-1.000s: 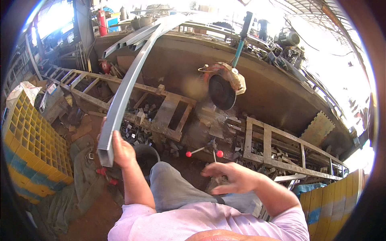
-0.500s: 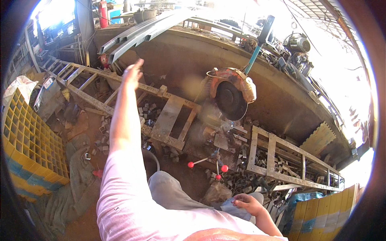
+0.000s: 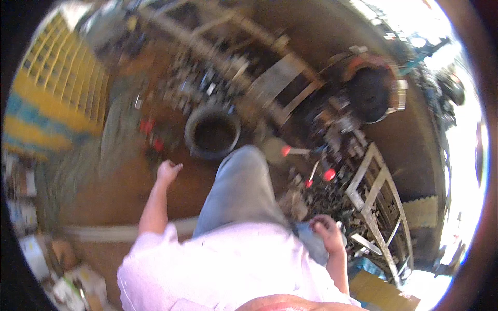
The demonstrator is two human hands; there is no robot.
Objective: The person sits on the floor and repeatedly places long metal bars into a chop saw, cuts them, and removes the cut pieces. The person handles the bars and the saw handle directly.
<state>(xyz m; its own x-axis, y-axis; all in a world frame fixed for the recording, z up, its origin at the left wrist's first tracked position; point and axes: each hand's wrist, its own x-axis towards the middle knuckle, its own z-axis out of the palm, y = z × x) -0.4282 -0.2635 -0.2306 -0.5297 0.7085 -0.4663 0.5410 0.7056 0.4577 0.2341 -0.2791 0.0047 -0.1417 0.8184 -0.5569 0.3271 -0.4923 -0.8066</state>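
My left hand [image 3: 168,172] hangs low over the brown floor, left of my grey-trousered knee. Motion blurs it, but nothing shows in it and one digit stands out from the rest. Red objects [image 3: 150,135] lie on the floor beyond it. My right hand [image 3: 329,234] is by my right thigh, its fingers loosely bent and apart, with nothing visible in them. Ahead of it a three-armed crank handle with red knobs [image 3: 329,175] sticks out. Farther off stands a cut-off saw [image 3: 369,93] with a dark disc and orange guard.
A round grey tub [image 3: 192,136] sits before my knee, near scattered metal offcuts [image 3: 199,85]. Metal frames [image 3: 381,207] stand at right and far ahead. Stacked yellow tubes [image 3: 46,116] rise at left. A pale hose or pipe [image 3: 104,233] crosses the floor; boxes [image 3: 33,254] lie lower left.
My left arm has swung down from its far reach towards the long metal profiles to beside my knee. The view has turned left and down, bringing the tub into sight. My right hand stays near my thigh.
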